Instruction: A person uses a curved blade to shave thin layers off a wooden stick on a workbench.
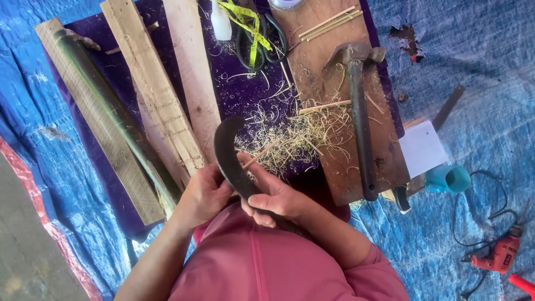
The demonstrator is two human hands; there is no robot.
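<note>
My right hand (276, 198) grips the curved blade (229, 156), pointing to 11 o'clock; my left hand (203, 195) pinches the thin stick (261, 153) at 1 o'clock.

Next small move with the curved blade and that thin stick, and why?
Probably another short shaving stroke: draw the thin stick along the curved blade. The right hand grips the blade, the left hand steadies beside it, and shavings already lie piled on the board.
</note>
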